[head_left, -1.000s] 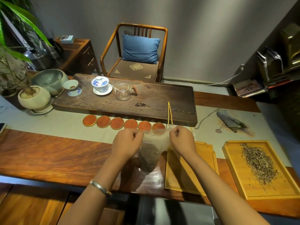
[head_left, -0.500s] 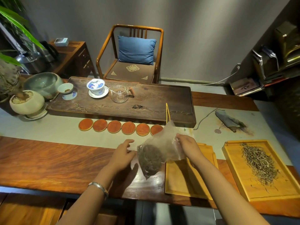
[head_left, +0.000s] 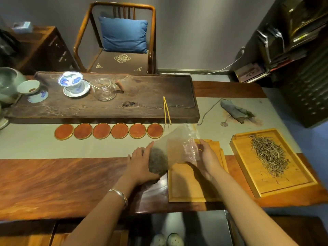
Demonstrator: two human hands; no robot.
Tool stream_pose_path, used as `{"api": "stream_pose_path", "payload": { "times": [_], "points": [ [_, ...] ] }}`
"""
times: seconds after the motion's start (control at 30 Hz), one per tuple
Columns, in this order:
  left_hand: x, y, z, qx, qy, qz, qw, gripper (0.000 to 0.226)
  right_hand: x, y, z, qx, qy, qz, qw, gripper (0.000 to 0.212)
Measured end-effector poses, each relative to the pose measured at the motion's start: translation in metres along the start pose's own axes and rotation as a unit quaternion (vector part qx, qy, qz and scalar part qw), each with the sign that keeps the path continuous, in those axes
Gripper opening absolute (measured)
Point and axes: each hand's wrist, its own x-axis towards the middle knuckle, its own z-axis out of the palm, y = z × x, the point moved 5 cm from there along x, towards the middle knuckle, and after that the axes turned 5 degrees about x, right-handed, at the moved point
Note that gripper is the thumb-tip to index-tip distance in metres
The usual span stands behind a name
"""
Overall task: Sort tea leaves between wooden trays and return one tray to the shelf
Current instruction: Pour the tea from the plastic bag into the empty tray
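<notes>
Tipped further since half a second ago: clear bag of tea leaves [head_left: 171,150], long axis slanting from mouth at upper right to dark clump at lower left, over near wooden tray [head_left: 188,185]. Cupped below by left hand [head_left: 142,164]; mouth pinched by right hand [head_left: 206,155], fingertips hidden. Far tray [head_left: 248,176] holding loose leaves [head_left: 268,154].

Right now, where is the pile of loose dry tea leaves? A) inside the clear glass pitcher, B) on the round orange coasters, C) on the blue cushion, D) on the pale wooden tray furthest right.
D: the pile of loose dry tea leaves lies spread on the pale wooden tray furthest right, while the other places named hold none.
</notes>
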Motion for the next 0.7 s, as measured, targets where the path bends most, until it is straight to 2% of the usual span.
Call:
{"api": "stream_pose_path", "payload": {
  "times": [0.13, 0.23, 0.3, 0.37, 0.43, 0.47, 0.57, 0.7],
  "points": [
    [-0.009, 0.001, -0.009, -0.064, 0.057, -0.005, 0.996, 0.116, -0.003, 0.014, -0.010, -0.007, 0.030, 0.003, 1.000, 0.045],
    [-0.019, 0.008, -0.017, -0.083, 0.085, -0.014, 0.993, 0.111, -0.011, 0.031, -0.009, -0.075, 0.021, 0.008, 0.997, 0.044],
    [-0.027, 0.017, -0.021, -0.090, 0.092, -0.018, 0.991, 0.108, -0.020, 0.039, -0.001, -0.086, -0.001, 0.014, 0.996, 0.044],
    [-0.036, 0.028, -0.027, -0.096, 0.110, -0.025, 0.989, 0.107, -0.034, 0.045, 0.010, -0.092, -0.044, 0.009, 0.995, 0.028],
    [-0.044, 0.045, -0.032, -0.097, 0.134, -0.025, 0.986, 0.106, -0.047, 0.055, 0.013, -0.129, -0.080, 0.014, 0.988, 0.022],
    [-0.047, 0.055, -0.035, -0.101, 0.143, -0.023, 0.984, 0.105, -0.055, 0.059, 0.015, -0.141, -0.098, 0.009, 0.985, 0.026],
    [-0.057, 0.083, -0.040, -0.117, 0.149, -0.014, 0.982, 0.103, -0.071, 0.054, 0.015, -0.119, -0.125, -0.028, 0.985, 0.056],
    [-0.074, 0.116, -0.045, -0.027, 0.172, 0.037, 0.984, 0.094, -0.080, 0.034, -0.002, -0.098, -0.090, -0.043, 0.990, 0.050]
  ]
}}
